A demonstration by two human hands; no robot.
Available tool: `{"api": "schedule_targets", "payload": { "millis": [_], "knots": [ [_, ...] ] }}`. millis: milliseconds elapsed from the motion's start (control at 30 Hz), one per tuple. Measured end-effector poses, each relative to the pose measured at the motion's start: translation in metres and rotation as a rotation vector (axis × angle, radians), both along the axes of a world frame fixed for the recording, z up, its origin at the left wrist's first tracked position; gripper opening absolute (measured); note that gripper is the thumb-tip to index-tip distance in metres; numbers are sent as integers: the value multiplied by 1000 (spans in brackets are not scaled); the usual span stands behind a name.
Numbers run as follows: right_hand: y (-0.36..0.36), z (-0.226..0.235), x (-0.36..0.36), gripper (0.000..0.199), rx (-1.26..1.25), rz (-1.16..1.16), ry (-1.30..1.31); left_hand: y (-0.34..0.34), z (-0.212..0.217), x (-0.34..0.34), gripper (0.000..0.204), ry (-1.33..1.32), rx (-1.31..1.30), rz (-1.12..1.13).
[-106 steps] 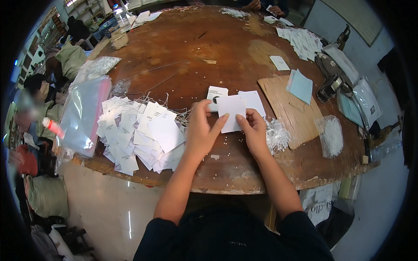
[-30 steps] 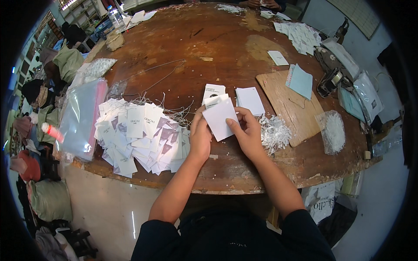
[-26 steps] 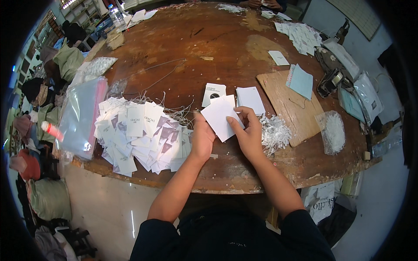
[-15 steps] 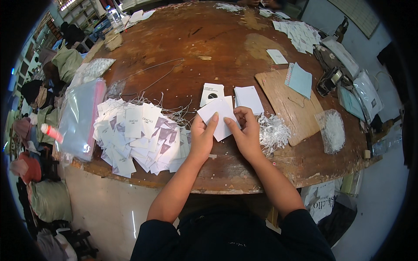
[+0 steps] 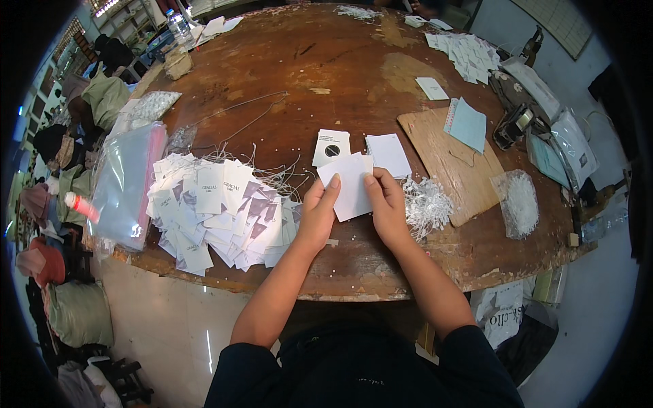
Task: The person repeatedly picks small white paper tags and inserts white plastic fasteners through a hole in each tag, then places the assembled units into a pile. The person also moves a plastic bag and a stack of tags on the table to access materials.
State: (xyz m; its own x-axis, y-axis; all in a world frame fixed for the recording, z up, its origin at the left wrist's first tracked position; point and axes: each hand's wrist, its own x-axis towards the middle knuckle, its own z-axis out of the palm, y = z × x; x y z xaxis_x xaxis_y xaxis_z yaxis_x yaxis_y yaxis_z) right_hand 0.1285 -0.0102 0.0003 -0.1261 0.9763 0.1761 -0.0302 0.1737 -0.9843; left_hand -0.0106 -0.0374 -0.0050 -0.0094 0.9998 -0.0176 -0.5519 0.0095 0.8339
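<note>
My left hand (image 5: 317, 214) and my right hand (image 5: 390, 212) pinch white paper tags (image 5: 348, 189) between them, thumbs on top, above the near part of the table. An edge of another card shows behind the front one; how many I hold cannot be told. Just beyond lies a stack of cards with a black circle (image 5: 331, 144). Right of it is a stack of blank white cards (image 5: 389, 155). Beside my right hand sits a tangled bundle of white tag strings (image 5: 428, 209). A large heap of printed tags (image 5: 211, 214) with loose strings spreads left of my left hand.
A wooden board (image 5: 449, 166) with a pale blue notebook (image 5: 466, 126) lies at right, near a plastic bag of white strings (image 5: 520, 204). Clear plastic sleeves (image 5: 126, 194) lie at far left. More tags (image 5: 466, 56) are at the far right, with another person's hand (image 5: 425, 7) beyond.
The tags in my hands have turned more upright and shifted slightly right. My right thumb has moved from the card's middle to its right edge.
</note>
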Motion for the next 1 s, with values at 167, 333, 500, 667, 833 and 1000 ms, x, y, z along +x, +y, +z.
{"api": "schedule_targets", "payload": {
  "millis": [167,333,500,667,833,1000],
  "knots": [
    [0,0,3,19,-19,9,127,-1,0,1,41,18,-23,-11],
    [0,3,3,18,-75,-8,221,-1,-1,3,41,-20,4,3],
    [-1,2,3,19,-47,14,135,0,-1,2,39,12,-2,24],
    [0,1,0,17,-25,-12,119,-1,0,4,36,-5,24,38],
    [1,-2,0,17,-10,-14,116,-1,-1,3,35,31,8,40],
    [2,-1,0,18,36,-32,53,-3,-1,5,32,211,58,109]
  ]
}}
